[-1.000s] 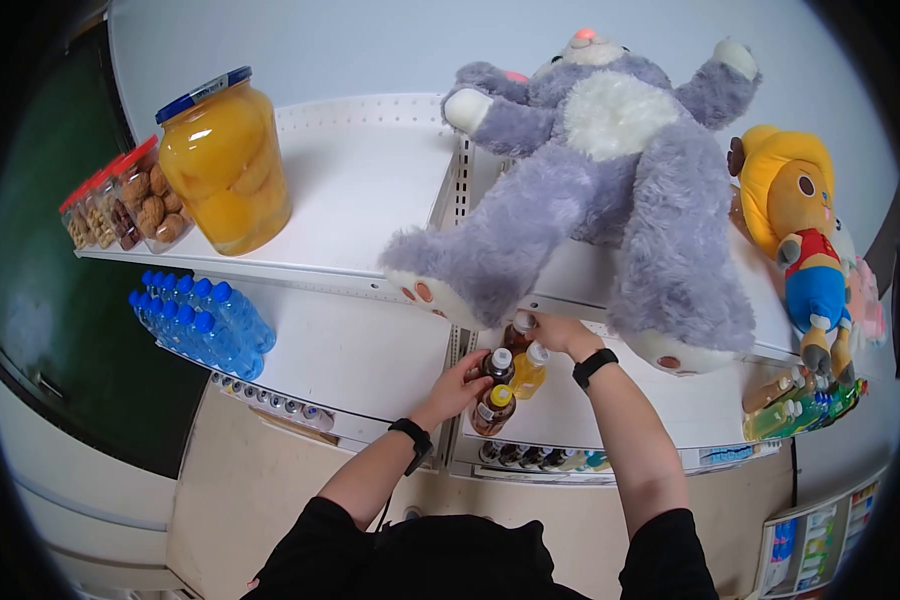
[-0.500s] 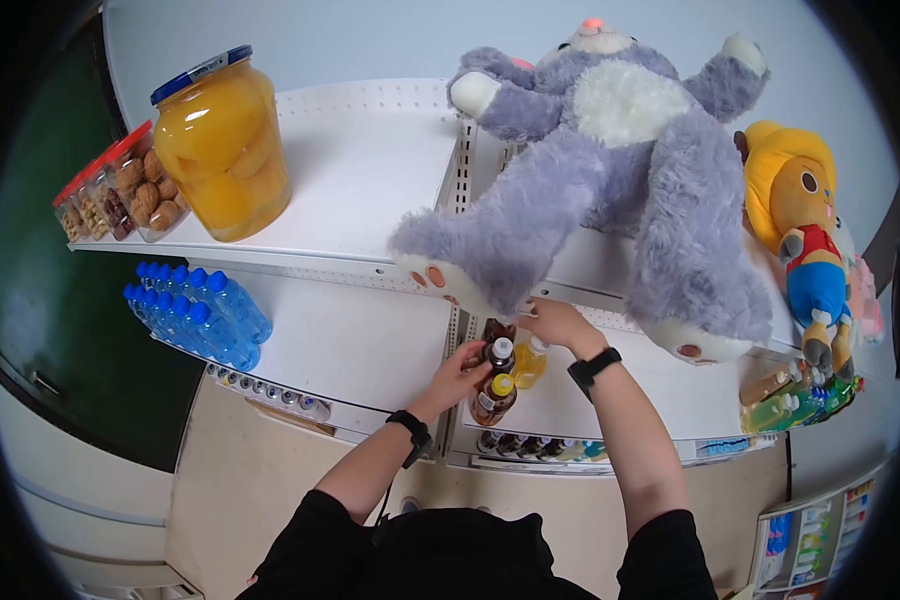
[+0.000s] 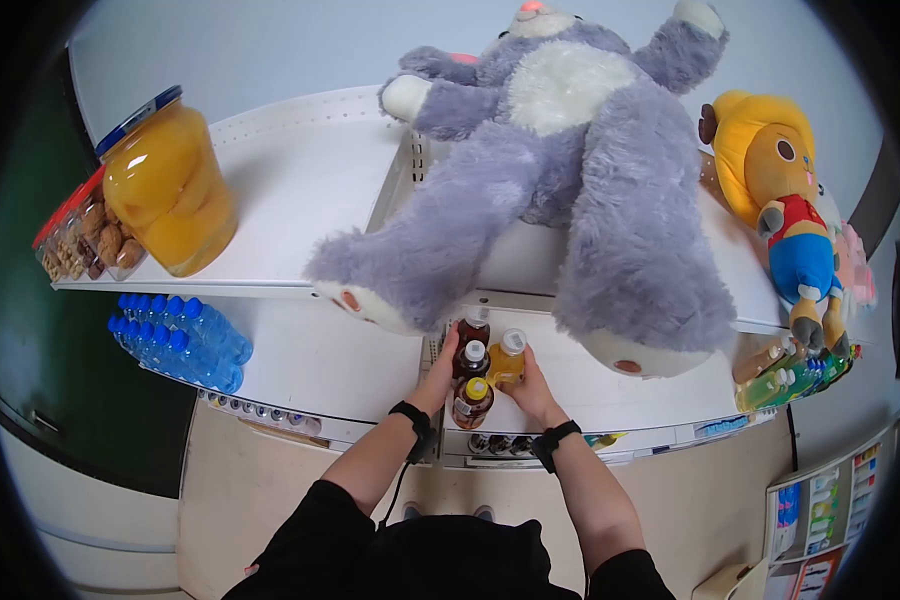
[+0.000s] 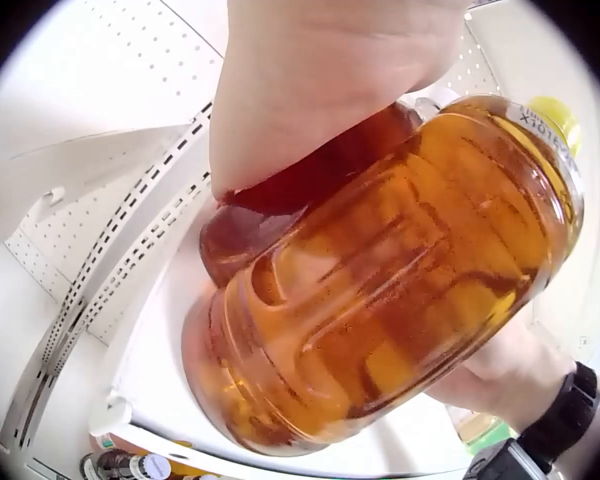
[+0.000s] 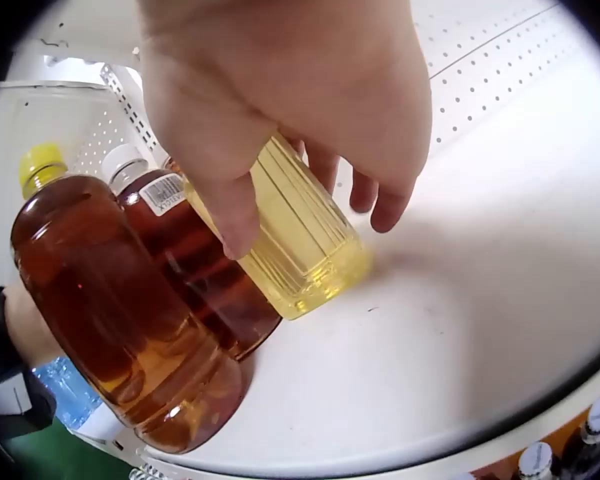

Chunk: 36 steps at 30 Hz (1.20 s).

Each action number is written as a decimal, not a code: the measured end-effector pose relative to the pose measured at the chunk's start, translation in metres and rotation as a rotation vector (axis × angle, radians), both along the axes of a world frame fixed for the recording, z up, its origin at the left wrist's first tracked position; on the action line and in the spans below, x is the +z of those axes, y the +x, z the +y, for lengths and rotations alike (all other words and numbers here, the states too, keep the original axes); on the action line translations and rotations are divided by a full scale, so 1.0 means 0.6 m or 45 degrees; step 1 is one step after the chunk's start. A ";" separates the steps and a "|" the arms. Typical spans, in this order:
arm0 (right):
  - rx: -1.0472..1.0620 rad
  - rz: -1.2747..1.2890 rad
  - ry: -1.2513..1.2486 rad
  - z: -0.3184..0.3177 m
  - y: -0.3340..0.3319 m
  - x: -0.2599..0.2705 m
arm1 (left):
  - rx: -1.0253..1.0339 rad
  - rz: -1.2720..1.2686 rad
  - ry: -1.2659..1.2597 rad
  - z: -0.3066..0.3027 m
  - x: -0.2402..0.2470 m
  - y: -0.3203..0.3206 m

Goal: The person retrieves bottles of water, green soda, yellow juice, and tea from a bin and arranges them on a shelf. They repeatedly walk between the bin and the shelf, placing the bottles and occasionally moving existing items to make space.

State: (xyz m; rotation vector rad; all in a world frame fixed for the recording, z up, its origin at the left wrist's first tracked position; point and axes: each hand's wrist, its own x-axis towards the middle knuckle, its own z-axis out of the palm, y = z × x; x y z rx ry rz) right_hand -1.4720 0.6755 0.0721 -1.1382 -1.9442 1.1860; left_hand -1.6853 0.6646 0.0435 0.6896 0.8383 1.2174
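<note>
My right hand [image 3: 535, 388] grips a bottle of yellow liquid [image 3: 507, 362] with a white cap; in the right wrist view the thumb lies on its near side and the fingers behind it. Close to its left stand dark brown bottles with white caps [image 3: 471, 362] and, in front, an amber bottle [image 3: 473, 405] with a yellow cap. Along the left side of this group rests my left hand [image 3: 438, 375], fingers extended beside the dark bottles. The left wrist view has its palm over a dark red bottle [image 4: 270, 215]; the fingertips are hidden there.
A large grey plush toy [image 3: 530, 190] overhangs the upper shelf above my hands. A smaller plush toy [image 3: 795, 220] sits at the right. Left, a jar of yellow fruit [image 3: 175, 190] stands above blue-capped water bottles [image 3: 185, 345]. More bottles [image 3: 770, 390] stand at the lower right.
My right hand has come from the rear dark bottle to the right side of the yellow bottle and grips it. My left hand has slid back along the dark bottles, its fingers straighter.
</note>
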 end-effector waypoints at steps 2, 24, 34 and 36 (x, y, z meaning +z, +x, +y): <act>0.012 0.002 -0.043 0.028 0.006 -0.050 | 0.012 -0.003 -0.078 -0.015 0.017 0.005; -0.451 0.295 -0.031 0.005 -0.017 -0.074 | 0.094 -0.058 -0.045 -0.069 0.040 0.014; -0.186 1.099 -0.751 -0.126 -0.105 -0.069 | 0.298 -0.073 0.040 -0.124 0.032 0.061; -0.223 1.134 -0.721 -0.124 -0.114 -0.073 | 0.325 -0.036 0.106 -0.122 0.036 0.061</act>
